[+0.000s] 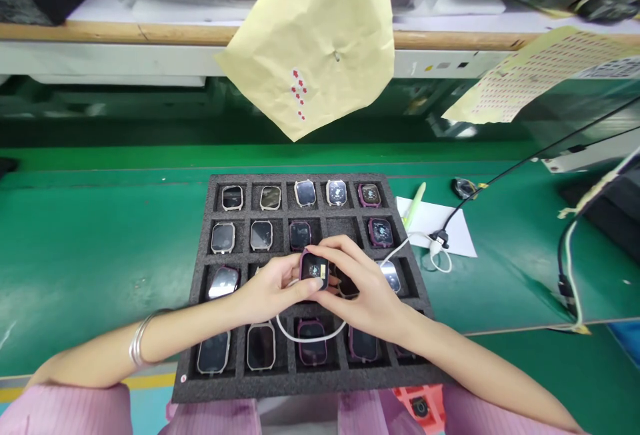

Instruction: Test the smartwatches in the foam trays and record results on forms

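Note:
Between my left hand (274, 286) and my right hand (364, 288) is a smartwatch (311, 267) with a purple case, held over the middle of a dark foam tray (280, 392). Its screen is lit and carries a small yellowish sticker. My left fingers close on its left side, the thumb along its lower edge; my right fingers grip the top and right side. A white cable (311, 340) loops below both hands; its end near the watch is hidden. In the tray's compartments lie several watch bodies, such as a silver one (223, 238) and a purple one (381, 232).
Right of the tray, a white paper (463, 232) lies on the green table (100, 242) under a light-green pen (414, 206) and a white cable connector (438, 243). A strapped watch (464, 188) is behind it. Yellow sticker sheets (320, 42) hang from the shelf edge above.

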{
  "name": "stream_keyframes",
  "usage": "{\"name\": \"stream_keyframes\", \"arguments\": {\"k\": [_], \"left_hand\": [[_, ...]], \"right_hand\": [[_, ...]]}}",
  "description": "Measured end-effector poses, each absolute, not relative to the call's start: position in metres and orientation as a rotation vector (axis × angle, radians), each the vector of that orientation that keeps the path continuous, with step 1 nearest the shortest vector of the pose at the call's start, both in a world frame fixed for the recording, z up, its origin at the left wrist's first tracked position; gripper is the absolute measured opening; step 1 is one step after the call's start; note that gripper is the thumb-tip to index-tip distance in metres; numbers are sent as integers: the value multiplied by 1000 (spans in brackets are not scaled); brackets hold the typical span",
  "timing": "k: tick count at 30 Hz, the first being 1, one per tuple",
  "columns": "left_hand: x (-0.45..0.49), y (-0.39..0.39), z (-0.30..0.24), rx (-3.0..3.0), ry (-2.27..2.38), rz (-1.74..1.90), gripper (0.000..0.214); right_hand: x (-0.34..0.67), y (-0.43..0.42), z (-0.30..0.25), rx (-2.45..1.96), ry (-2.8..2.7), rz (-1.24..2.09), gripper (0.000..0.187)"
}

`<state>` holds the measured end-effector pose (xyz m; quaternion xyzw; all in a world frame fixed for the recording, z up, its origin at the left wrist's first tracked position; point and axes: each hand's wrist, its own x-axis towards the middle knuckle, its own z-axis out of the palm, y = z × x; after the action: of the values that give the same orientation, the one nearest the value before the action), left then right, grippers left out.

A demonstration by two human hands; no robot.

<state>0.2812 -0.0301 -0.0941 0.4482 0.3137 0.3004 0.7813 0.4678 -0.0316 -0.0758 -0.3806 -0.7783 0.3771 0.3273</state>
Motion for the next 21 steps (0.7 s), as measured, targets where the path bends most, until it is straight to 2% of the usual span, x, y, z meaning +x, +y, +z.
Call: {"name": "stream_keyframes", "arguments": {"k": [3,5,9,16,21], "left_hand": [[281,-32,-93,979,656,667,33],[279,-33,-91,905,575,635,33],[274,-32,-84,768,347,465,35],[274,-35,-82,728,326,515,30],[279,-37,-92,857,529,652,33]], "right_hand": [[472,-27,-74,-937,-2025,1054,45],[477,-20,-73,-803,-1972,1254,46],[481,-9,-74,-610,-1784,1558,31],[480,-9,-75,-629,-1808,1500,27],[483,-12,-74,-719,-1950,1300,40]]}}
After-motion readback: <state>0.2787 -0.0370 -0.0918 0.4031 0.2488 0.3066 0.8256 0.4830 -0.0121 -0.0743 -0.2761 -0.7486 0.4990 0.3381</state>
